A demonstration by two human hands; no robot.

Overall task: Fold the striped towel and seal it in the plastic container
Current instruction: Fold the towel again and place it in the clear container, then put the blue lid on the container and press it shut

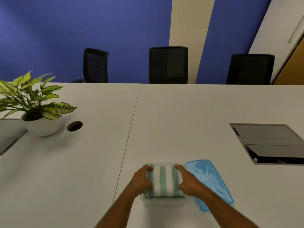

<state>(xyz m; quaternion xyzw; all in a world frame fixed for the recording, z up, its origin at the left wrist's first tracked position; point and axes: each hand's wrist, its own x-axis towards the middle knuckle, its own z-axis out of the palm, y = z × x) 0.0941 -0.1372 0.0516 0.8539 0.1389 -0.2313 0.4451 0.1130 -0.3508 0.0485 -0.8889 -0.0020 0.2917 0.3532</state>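
Both hands, left hand (pixel 142 181) and right hand (pixel 187 182), clamp the folded striped towel (pixel 164 181) by its short sides over the clear container (pixel 142 198). Soft, light, springy; likely needs pressing flat. Blue lid (pixel 212 180) lies just beside, unfitted.

Both hands grip the folded striped towel (pixel 165 181) over the clear container (pixel 144 202): left hand (pixel 142 181), right hand (pixel 188 182). Blue lid (pixel 212 181) lies beside on the desk (pixel 181 120).

White table (pixel 181 112): potted plant (pixel 35 111), blue lid (pixel 212 183), seemingly clear container (pixel 164 201).
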